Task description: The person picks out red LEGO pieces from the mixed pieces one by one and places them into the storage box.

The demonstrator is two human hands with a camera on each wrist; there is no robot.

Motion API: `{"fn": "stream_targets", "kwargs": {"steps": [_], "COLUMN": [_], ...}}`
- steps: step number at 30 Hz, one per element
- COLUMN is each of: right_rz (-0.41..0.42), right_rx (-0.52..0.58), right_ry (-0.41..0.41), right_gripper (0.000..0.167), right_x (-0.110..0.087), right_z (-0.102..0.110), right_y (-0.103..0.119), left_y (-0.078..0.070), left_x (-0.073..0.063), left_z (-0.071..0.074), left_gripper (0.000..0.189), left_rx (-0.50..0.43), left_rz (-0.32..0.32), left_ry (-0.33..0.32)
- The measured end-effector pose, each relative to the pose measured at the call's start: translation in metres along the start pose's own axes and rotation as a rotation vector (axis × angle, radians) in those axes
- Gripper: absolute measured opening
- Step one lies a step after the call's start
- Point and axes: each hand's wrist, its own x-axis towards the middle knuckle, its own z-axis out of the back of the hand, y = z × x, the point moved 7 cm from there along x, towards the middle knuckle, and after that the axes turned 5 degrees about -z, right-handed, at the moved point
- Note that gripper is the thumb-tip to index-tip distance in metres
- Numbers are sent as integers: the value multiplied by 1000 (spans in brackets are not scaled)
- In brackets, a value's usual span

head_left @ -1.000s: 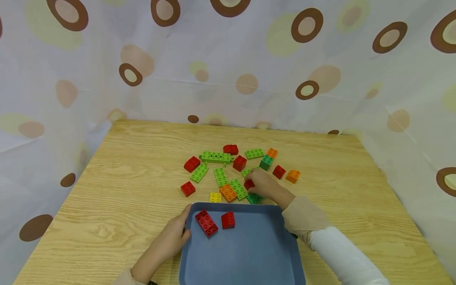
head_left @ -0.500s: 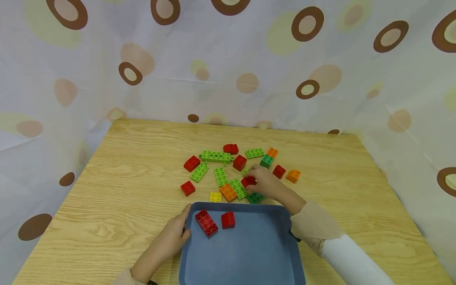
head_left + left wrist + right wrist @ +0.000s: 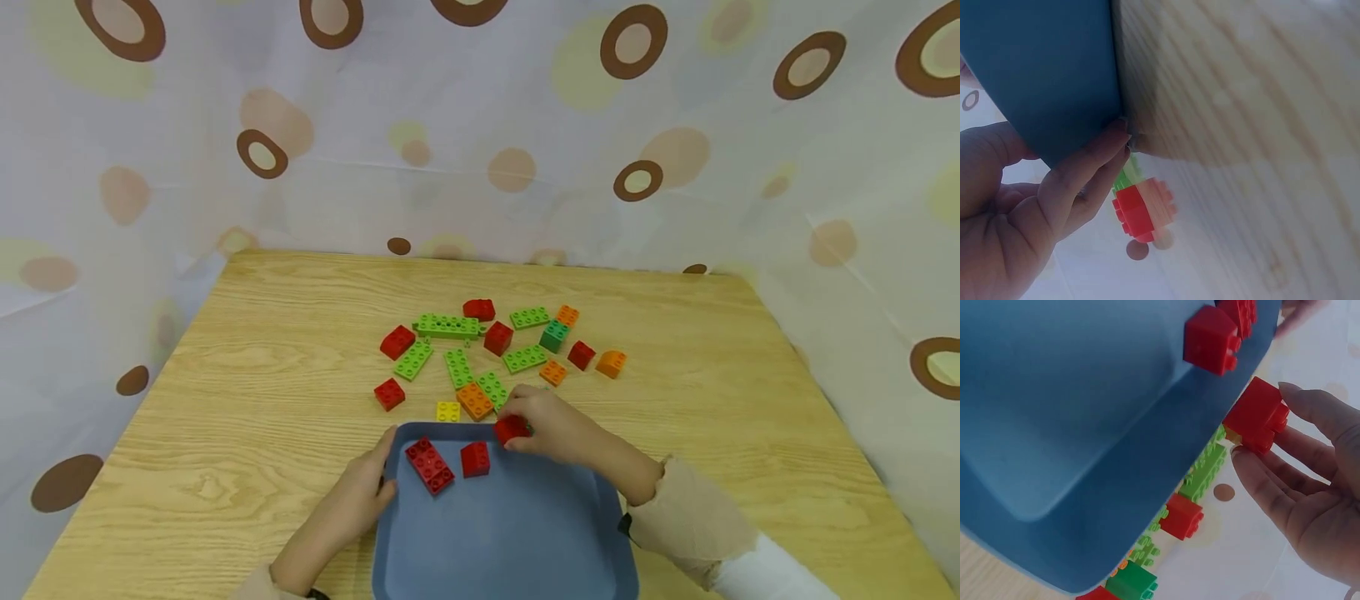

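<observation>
Right hand [image 3: 551,425] pinches a red brick [image 3: 512,429] between thumb and fingers, its grasp no wider than the brick; left hand [image 3: 354,492] grips the left side of the grey-blue tray [image 3: 517,533], thumb on one face of the wall and fingers on the other. The pinched brick is now at the tray's far rim, no longer among the scattered pieces on the table [image 3: 225,400], which puts it near two red pieces lying inside, a longer red brick [image 3: 430,466] and a sloped red brick [image 3: 476,459]; whether it touches the rim I cannot tell. Compared with a second ago, a small orange brick [image 3: 553,372] and a light green plate [image 3: 524,359] are uncovered, while the left hand and both pieces inside keep their places
</observation>
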Motion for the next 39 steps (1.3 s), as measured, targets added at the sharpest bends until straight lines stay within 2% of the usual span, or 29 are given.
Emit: {"fn": "stream_targets", "kwargs": {"steps": [11, 20, 25, 29, 33, 39], "right_rz": [-57, -62, -65, -40, -6, -92], "right_rx": [-15, -109, -95, -61, -26, 82], "right_ry": [141, 149, 150, 117, 10, -164], "right_gripper": [19, 21, 23, 29, 31, 26], "right_x": [-12, -11, -14, -16, -15, -7], "right_z": [-27, -42, -40, -26, 7, 53], "right_y": [-5, -14, -13, -13, -20, -55], "left_y": [-2, -2, -2, -2, -1, 1], "left_x": [-1, 0, -1, -1, 0, 0], "left_z": [1, 1, 0, -1, 0, 0], "left_gripper": [66, 65, 65, 65, 66, 66], "left_rx": [-27, -14, -4, -16, -21, -28], "left_rz": [-12, -13, -15, -10, -17, -8], "left_ry": [9, 10, 16, 16, 12, 13]}}
